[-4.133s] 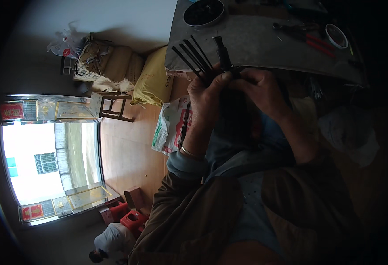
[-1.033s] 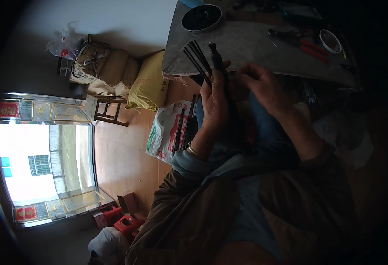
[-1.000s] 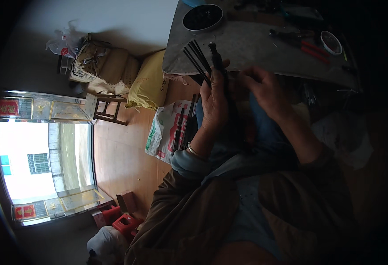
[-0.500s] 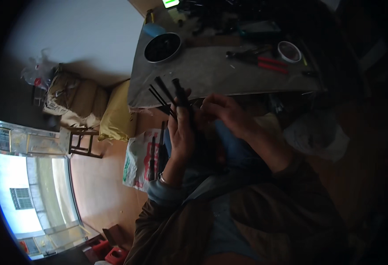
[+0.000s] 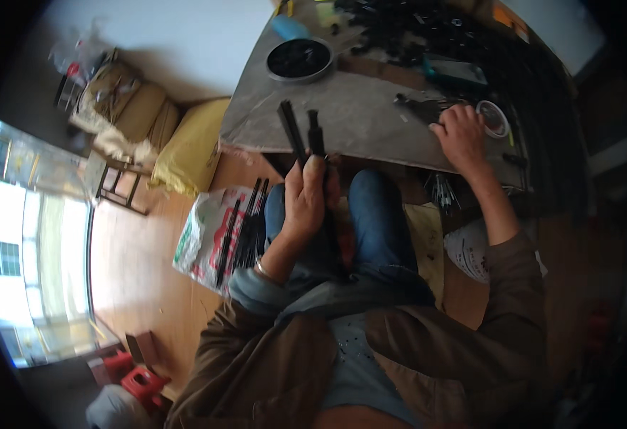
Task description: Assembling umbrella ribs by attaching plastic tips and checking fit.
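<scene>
My left hand [image 5: 304, 200] is closed around several slim black rods [image 5: 290, 125] and a thicker black stepped tube [image 5: 316, 132], held roughly upright above my lap, just short of the table's near edge. What they are part of I cannot make out. To the right, my right hand [image 5: 463, 136] has come down on the table top, its fingers curled over a pair of pliers [image 5: 428, 109]. The pliers' handles are hidden under that hand. A small white-rimmed tub [image 5: 495, 118] stands right beside my fingers.
On the table [image 5: 256, 114] are a round bowl of black parts [image 5: 300, 61], a blue object [image 5: 290, 28], a heap of black pieces [image 5: 413, 28] and a teal-edged tray [image 5: 456, 71]. More black rods [image 5: 229, 243] lie on a white printed bag [image 5: 206, 229] left of my legs. A yellow sack [image 5: 192, 146] stands behind.
My right hand has left the black tubes and reached right and forward onto the pliers. My left hand still holds the tubes. The view has shifted and brightened.
</scene>
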The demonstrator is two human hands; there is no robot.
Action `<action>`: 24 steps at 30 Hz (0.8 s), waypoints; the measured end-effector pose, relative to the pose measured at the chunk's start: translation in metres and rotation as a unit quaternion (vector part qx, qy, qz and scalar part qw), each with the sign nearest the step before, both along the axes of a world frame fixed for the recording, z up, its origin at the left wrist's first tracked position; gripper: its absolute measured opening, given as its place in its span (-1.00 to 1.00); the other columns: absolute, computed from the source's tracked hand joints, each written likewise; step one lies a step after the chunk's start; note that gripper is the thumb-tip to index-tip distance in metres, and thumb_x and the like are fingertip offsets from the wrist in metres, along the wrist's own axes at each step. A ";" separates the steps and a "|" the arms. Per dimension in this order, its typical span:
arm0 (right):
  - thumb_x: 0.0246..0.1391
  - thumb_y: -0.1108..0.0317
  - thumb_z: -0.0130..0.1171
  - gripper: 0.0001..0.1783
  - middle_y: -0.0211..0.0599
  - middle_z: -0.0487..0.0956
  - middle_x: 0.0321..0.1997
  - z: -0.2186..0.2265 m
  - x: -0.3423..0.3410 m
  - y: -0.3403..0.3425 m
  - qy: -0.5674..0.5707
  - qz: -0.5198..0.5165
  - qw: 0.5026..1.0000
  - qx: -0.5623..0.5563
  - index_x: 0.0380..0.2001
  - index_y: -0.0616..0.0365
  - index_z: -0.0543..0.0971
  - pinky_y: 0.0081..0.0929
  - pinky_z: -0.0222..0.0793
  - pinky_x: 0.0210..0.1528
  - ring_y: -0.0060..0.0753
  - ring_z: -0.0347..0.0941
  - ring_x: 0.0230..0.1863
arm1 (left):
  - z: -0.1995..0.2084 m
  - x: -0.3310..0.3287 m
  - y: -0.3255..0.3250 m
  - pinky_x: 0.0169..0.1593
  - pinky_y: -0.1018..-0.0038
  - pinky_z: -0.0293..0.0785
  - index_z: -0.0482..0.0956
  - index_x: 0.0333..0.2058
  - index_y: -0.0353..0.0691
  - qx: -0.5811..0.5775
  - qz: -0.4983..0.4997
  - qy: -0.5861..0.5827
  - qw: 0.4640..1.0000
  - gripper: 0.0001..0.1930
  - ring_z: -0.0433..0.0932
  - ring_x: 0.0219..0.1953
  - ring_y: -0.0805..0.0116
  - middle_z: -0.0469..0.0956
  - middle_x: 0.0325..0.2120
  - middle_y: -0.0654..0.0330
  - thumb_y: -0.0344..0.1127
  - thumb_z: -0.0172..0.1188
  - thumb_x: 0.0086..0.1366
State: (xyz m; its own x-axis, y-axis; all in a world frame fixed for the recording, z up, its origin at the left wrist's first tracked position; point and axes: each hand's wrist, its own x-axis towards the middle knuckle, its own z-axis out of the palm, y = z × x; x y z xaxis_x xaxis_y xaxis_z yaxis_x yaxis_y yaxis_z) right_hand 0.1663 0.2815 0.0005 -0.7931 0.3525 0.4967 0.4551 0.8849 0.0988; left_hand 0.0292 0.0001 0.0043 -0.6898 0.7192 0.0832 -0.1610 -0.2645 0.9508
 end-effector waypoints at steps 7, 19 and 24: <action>0.23 0.28 0.04 -0.80 -0.33 0.42 -0.57 0.037 0.015 -0.044 0.146 0.080 0.878 -0.449 -0.36 0.18 0.37 -0.46 0.28 -0.51 -0.46 0.40 -0.54 | 0.000 -0.004 0.002 -0.66 0.60 0.14 0.38 -0.22 -0.32 -0.004 0.057 -0.017 0.998 -0.55 0.20 -0.72 0.57 0.23 -0.69 0.35 0.04 -0.21 0.44; -0.35 0.57 0.34 -0.49 -0.26 0.41 -0.18 0.028 0.011 -0.129 0.113 0.213 0.952 -0.191 -0.28 0.06 0.33 -0.19 0.18 -0.06 -0.13 0.36 -0.13 | 0.002 0.002 0.000 -0.65 0.62 0.16 0.39 -0.24 -0.25 0.009 0.036 -0.003 0.999 -0.57 0.22 -0.72 0.58 0.27 -0.68 0.35 0.06 -0.16 0.42; -0.34 0.57 0.33 -0.50 -0.31 0.41 -0.16 0.039 0.006 -0.130 0.099 0.202 0.966 -0.130 -0.28 0.04 0.35 -0.18 0.17 -0.05 -0.16 0.36 -0.11 | 0.007 0.003 -0.001 -0.67 0.65 0.13 0.36 -0.26 -0.22 0.017 0.026 -0.026 0.999 -0.61 0.23 -0.73 0.62 0.28 -0.70 0.36 0.04 -0.12 0.41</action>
